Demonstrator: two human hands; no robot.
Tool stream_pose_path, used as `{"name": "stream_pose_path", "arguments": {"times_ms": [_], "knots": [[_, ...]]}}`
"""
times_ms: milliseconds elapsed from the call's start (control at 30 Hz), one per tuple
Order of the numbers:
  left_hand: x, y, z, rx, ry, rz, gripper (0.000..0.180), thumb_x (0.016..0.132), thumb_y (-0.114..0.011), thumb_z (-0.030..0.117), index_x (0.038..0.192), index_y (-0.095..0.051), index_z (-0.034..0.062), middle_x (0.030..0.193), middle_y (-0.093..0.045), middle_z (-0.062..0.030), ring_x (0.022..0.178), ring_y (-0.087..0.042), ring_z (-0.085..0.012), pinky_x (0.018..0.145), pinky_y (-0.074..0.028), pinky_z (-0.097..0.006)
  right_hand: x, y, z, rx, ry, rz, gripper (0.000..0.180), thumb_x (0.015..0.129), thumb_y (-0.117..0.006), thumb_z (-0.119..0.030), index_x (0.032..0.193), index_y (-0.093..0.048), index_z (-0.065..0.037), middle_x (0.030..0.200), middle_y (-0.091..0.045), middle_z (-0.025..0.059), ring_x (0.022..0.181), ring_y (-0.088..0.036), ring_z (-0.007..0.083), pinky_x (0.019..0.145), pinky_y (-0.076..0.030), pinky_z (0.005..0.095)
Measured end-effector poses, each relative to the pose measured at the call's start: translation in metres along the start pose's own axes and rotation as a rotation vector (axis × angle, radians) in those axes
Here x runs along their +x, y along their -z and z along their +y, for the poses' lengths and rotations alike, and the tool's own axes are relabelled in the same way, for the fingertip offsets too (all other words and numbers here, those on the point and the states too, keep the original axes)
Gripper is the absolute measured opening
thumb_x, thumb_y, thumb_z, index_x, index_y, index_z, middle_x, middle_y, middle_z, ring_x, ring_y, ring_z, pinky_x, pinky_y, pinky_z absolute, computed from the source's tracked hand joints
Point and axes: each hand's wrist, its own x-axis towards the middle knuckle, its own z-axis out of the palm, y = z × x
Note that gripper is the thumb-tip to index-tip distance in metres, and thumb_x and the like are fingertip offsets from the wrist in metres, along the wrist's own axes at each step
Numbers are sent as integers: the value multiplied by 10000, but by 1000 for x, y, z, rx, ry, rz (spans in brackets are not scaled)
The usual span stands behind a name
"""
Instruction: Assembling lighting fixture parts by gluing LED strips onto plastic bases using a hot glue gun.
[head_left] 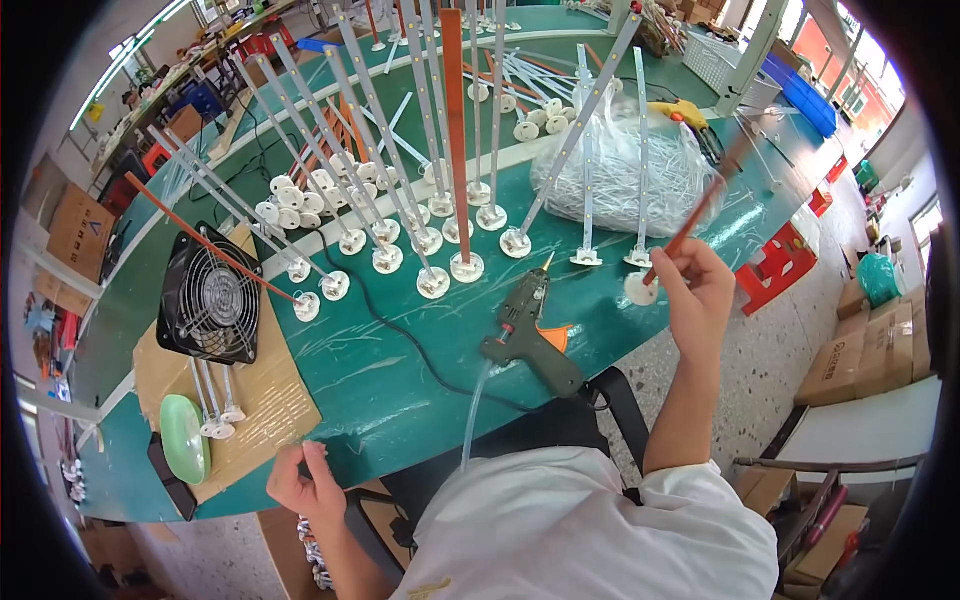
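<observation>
Raised over the table's right side, my right hand [703,300] pinches an orange-brown strip [698,212] near its lower end. The strip tilts up to the right, its upper end blurred, with a white round base [640,290] at the bottom. My left hand [308,485] is by the front edge at the left, fingers loosely curled and apart, nothing visible in them. Between the hands lies a dark green glue gun [528,335] with a clear glue stick [474,415] trailing from its back. Beyond it stand several LED strips [587,160] and an orange strip [456,150], upright on white round bases.
A black fan [212,292] and a green dish [184,440] are on cardboard [262,415] at the left. A black cord [385,320] crosses the green table [375,420]. A clear bag of thin strips [640,175] sits back right. Beyond the right edge is a red stool [775,268].
</observation>
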Motion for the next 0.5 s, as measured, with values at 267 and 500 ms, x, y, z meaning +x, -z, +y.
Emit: {"name": "stream_pose_path", "arguments": {"times_ms": [267, 500], "knots": [[78, -3, 41, -225, -450, -510, 193, 760, -777, 23, 938, -708, -5, 897, -725, -143, 818, -699, -314, 751, -558, -385, -34, -56, -71, -77, 277, -677, 76, 907, -712, -19, 899, -669, 43, 737, -686, 54, 626, -636, 82, 598, -501, 226], [124, -29, 35, -359, -481, -796, 506, 694, -867, 128, 1157, -694, 22, 1046, -728, -130, 946, -672, -312, 852, -538, -394, -63, -147, -70, -155, 518, -1044, 124, 883, -728, -94, 949, -694, 5, 739, -705, 145, 643, -695, 253, 595, -524, 335]]}}
